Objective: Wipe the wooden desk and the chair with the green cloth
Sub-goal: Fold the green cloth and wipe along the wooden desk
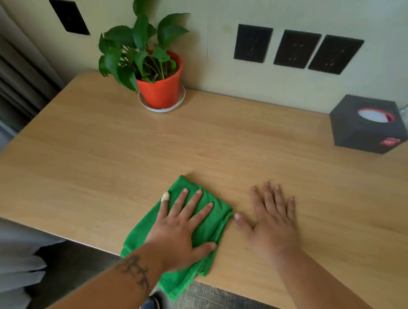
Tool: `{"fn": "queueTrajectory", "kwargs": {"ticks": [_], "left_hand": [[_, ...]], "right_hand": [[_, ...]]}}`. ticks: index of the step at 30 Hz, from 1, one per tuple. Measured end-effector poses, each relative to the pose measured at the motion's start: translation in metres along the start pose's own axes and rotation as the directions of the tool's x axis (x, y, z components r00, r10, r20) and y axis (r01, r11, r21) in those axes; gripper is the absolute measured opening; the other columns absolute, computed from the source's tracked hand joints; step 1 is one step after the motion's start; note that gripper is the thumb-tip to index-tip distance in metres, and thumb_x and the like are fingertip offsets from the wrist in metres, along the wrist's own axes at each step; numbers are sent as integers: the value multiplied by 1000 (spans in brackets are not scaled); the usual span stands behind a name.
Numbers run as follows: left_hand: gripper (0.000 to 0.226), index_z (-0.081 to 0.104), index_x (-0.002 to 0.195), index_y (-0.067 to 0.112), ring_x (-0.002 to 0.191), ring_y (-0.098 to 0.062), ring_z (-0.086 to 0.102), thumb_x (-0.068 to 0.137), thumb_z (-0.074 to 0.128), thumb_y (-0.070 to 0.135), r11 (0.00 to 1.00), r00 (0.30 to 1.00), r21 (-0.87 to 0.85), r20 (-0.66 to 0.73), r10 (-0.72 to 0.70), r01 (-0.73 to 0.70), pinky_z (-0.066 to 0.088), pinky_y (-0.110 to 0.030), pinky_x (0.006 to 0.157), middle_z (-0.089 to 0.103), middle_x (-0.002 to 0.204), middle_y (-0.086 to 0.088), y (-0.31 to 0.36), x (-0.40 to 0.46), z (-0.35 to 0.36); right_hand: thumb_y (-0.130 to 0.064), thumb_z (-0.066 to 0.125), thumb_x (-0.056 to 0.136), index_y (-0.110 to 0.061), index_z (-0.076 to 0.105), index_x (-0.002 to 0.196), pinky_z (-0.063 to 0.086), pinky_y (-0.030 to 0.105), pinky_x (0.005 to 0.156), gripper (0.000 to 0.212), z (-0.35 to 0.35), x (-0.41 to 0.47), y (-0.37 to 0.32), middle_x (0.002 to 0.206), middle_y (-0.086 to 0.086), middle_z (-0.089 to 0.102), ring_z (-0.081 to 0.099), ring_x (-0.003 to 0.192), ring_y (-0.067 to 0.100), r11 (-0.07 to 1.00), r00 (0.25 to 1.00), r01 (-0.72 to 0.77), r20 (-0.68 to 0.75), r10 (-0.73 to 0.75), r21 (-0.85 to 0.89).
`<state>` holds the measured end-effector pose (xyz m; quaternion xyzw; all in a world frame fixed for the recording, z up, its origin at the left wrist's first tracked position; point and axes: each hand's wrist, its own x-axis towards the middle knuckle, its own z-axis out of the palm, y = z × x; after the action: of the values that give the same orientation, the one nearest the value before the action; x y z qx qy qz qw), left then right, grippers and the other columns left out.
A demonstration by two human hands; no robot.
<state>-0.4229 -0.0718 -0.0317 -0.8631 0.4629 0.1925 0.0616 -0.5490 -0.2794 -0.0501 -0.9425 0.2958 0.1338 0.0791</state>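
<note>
The pale wooden bench (222,143) stands against a greenish wall with four black plates. At its near edge the left hand (181,227) presses flat, fingers spread, on the folded green cloth (213,226) (one end hangs over the edge). The right hand (273,220) lies open just beside it. A potted plant (159,84) sits far left, a black tissue box (367,126) far right.
</note>
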Motion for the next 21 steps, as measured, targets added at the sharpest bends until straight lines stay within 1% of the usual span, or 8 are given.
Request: {"fn": "queueTrajectory", "kwargs": {"ticks": [2, 4, 8, 13, 15, 17, 19, 21], "left_hand": [[90, -25, 150, 47, 146, -21, -37, 80, 15, 87, 1000, 1000, 7, -18, -22, 22, -15, -58, 119, -33, 162, 9, -19, 7, -3], [92, -21, 151, 47, 149, -21, -31, 78, 16, 89, 995, 993, -17, -57, -100, 100, -11, -57, 121, -29, 163, 9, -42, 19, -7], [94, -11, 154, 47, 154, -24, -15, 75, 17, 91, 963, 954, -39, -131, -271, 268, -3, -58, 122, -15, 168, 7, -82, 50, -18], [96, -11, 156, 41, 154, -29, -14, 76, 8, 91, 917, 910, -69, -114, -399, 393, -3, -62, 120, -16, 168, 3, -75, 101, -38], [97, -9, 157, 39, 154, -30, -13, 76, 9, 90, 916, 908, -82, -122, -401, 393, -3, -63, 120, -15, 168, 2, -63, 121, -45], [97, -8, 157, 39, 154, -31, -11, 76, 10, 89, 931, 922, -73, -132, -363, 356, -1, -64, 120, -14, 168, 1, -47, 141, -52], [97, -9, 157, 38, 154, -32, -11, 76, 10, 89, 956, 945, -55, -148, -293, 288, 0, -65, 119, -14, 168, 0, -26, 159, -58], [96, -9, 157, 38, 154, -32, -13, 77, 10, 89, 980, 967, -33, -161, -199, 196, -1, -65, 119, -15, 168, 0, 2, 173, -62]], "right_hand": [[-82, -3, 87, -30, -15, 159, -14, 54, 123, 89, 1, -1, 1, 166, 1, -28, -36, 148, 22, 1000, 1000, 5, -7, -5, 2], [-83, -7, 86, -30, -17, 159, -14, 54, 123, 90, 0, -2, 2, 166, 2, -29, -38, 148, 22, 1000, 1000, 14, -5, -14, 8], [-82, -4, 89, -30, -19, 158, -13, 53, 123, 88, -1, -3, 3, 165, 2, -31, -38, 147, 23, 999, 1000, 25, -11, -25, 33], [-84, 2, 89, -30, -13, 160, -12, 53, 123, 90, 2, -2, 3, 167, 1, -27, -34, 149, 22, 998, 999, 25, -42, -22, 57], [-83, 2, 89, -30, -15, 159, -12, 53, 123, 90, 2, -2, 4, 166, 1, -29, -35, 149, 22, 998, 999, 25, -45, -22, 64], [-83, 2, 90, -30, -15, 159, -11, 53, 123, 89, 3, -2, 4, 166, 2, -29, -34, 150, 23, 997, 998, 32, -52, -28, 75], [-82, 9, 90, -30, -6, 161, -8, 54, 124, 90, 6, -1, 3, 169, 3, -20, -26, 153, 24, 994, 996, 31, -91, -21, 105], [-81, 19, 89, -28, 10, 162, -2, 55, 124, 91, 10, 0, 2, 171, 3, -5, -13, 157, 24, 990, 990, 24, -140, -4, 142]]}}
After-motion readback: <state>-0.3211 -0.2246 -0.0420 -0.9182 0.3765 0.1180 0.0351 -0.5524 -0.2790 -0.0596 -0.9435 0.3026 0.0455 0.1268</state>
